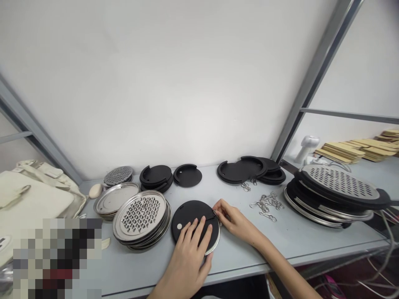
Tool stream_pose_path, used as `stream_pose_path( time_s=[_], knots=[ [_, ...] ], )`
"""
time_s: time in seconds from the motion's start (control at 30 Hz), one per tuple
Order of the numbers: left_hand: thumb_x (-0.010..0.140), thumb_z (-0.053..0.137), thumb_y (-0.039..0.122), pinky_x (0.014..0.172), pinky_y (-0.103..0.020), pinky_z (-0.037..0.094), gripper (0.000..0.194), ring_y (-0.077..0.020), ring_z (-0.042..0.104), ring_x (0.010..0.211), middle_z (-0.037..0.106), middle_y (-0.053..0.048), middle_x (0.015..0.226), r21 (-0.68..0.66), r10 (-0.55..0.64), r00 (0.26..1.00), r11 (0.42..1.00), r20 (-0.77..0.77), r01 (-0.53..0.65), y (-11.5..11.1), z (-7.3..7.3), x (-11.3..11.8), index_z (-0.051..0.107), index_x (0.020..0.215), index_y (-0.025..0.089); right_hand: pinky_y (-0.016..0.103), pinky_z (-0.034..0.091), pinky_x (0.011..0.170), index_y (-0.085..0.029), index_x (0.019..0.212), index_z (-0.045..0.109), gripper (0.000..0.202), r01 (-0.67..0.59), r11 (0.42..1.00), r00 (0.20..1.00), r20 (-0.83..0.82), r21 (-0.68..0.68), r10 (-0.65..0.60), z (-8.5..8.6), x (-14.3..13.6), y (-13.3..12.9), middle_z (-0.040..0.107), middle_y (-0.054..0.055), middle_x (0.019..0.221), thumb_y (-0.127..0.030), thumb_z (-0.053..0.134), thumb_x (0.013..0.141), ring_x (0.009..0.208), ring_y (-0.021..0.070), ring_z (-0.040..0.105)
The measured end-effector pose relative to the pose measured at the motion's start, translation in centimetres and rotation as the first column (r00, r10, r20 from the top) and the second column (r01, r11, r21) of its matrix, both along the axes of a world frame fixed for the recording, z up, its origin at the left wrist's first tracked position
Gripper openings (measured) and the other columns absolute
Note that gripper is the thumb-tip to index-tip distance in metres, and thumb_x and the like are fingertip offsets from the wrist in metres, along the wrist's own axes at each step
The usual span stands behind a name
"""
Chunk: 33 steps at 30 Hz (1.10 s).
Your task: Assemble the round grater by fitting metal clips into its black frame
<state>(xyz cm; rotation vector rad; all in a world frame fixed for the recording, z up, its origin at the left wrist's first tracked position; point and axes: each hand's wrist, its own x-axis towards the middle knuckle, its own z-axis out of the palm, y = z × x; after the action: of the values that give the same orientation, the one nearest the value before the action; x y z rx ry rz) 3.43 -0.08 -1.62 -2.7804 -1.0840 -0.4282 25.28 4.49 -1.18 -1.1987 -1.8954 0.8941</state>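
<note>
A round black disc (192, 211) with a white dot lies on the grey table, with a strip of silver metal rim (215, 246) showing at its lower right edge. My left hand (191, 253) rests on the disc's face, fingers stretched out and apart, the thumb near the lower edge. At the disc's right edge, my right hand (232, 219) is closed in a pinch. What sits between its fingertips is too small to make out. Several metal snap hooks (267, 203) lie loose to the right of that hand.
Left stand a stack of silver grater discs (141, 220) and a stack of plain metal discs (116, 197). Black holders (187, 176) line the back by the wall. A pile of black-rimmed graters (336, 187) sits right. A cream bag (37, 199) is far left.
</note>
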Motion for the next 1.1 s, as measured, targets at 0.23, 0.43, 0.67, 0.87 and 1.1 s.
stream_pose_path(
  time_s=[0.23, 0.43, 0.67, 0.87, 1.1],
  knots=[
    [0.092, 0.045, 0.023, 0.108, -0.045, 0.033, 0.062, -0.0289, 0.028, 0.137, 0.016, -0.007, 0.155, -0.004, 0.005, 1.0, 1.0, -0.01, -0.005, 0.01, -0.08, 0.02, 0.019, 0.149, 0.019, 0.025, 0.038, 0.062, -0.022, 0.101, 0.045, 0.011, 0.069, 0.997, 0.997, -0.048, 0.034, -0.068, -0.09, -0.43, 0.27, 0.049, -0.004, 0.071, -0.031, 0.04, 0.097, 0.064, 0.0144, 0.047],
    [0.093, 0.044, 0.023, 0.108, -0.046, 0.033, 0.062, -0.0286, 0.027, 0.137, 0.015, -0.007, 0.155, -0.005, 0.001, 1.0, 1.0, -0.023, -0.002, -0.07, -0.12, -0.06, 0.018, 0.149, 0.018, 0.025, 0.039, 0.062, -0.02, 0.092, 0.05, 0.012, 0.044, 0.999, 0.999, 0.002, 0.019, -0.044, 0.44, -0.61, 0.12, 0.054, -0.001, 0.073, -0.028, 0.042, 0.095, 0.066, 0.0148, 0.049],
    [0.093, 0.044, 0.023, 0.108, -0.045, 0.032, 0.062, -0.0286, 0.027, 0.137, 0.014, -0.007, 0.155, 0.003, 0.009, 1.0, 1.0, -0.02, -0.009, 0.0, -0.17, 0.02, 0.017, 0.149, 0.019, 0.024, 0.039, 0.06, -0.019, 0.094, 0.052, 0.01, 0.022, 1.0, 1.0, -0.002, 0.001, -0.022, 0.53, -0.19, 0.15, 0.052, -0.003, 0.068, -0.025, 0.045, 0.092, 0.062, 0.0134, 0.047],
    [0.093, 0.044, 0.024, 0.108, -0.045, 0.032, 0.062, -0.0286, 0.028, 0.136, 0.013, -0.007, 0.156, 0.001, 0.009, 1.0, 1.0, -0.022, -0.009, -0.06, -0.21, 0.05, 0.018, 0.149, 0.019, 0.024, 0.04, 0.06, -0.019, 0.093, 0.051, 0.007, 0.026, 1.0, 1.0, -0.013, -0.008, -0.026, 0.34, -0.18, 0.18, 0.051, -0.003, 0.069, -0.021, 0.047, 0.088, 0.061, 0.0125, 0.046],
    [0.093, 0.044, 0.024, 0.107, -0.046, 0.032, 0.063, -0.0291, 0.028, 0.135, 0.013, -0.007, 0.156, 0.003, 0.008, 1.0, 1.0, -0.024, -0.008, -0.08, -0.31, 0.03, 0.017, 0.149, 0.019, 0.024, 0.04, 0.059, -0.018, 0.09, 0.052, 0.007, 0.034, 0.999, 0.999, -0.014, -0.002, -0.034, 0.21, -0.11, 0.17, 0.049, -0.004, 0.067, -0.017, 0.048, 0.084, 0.061, 0.0121, 0.046]
  ],
)
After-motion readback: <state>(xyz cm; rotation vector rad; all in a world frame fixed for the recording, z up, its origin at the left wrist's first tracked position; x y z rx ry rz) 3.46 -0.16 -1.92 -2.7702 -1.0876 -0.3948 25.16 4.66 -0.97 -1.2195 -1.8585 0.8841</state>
